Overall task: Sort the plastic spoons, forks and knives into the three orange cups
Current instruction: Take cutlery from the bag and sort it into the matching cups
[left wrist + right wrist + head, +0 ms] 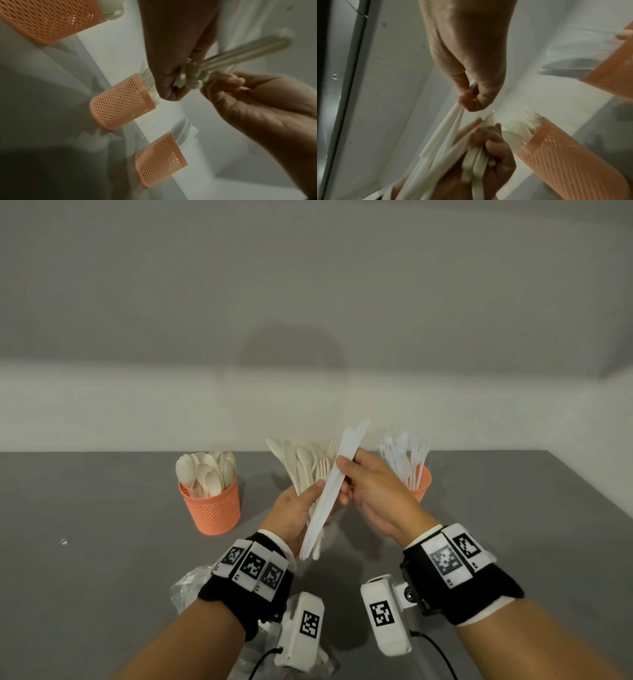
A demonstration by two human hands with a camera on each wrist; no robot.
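My left hand grips a fanned bundle of beige spoons and forks by the handles, above the table's middle. My right hand pinches flat white knives that stick up from the same bundle. The right wrist view shows the right hand pinching these knives above the left hand. The left orange cup holds beige spoons. The right orange cup holds white cutlery. The hands hide the middle cup in the head view; it holds beige forks.
The cups stand in a row on a grey table against a white wall. A crumpled clear plastic bag lies near the front edge under my left wrist. A small clear speck sits at the left.
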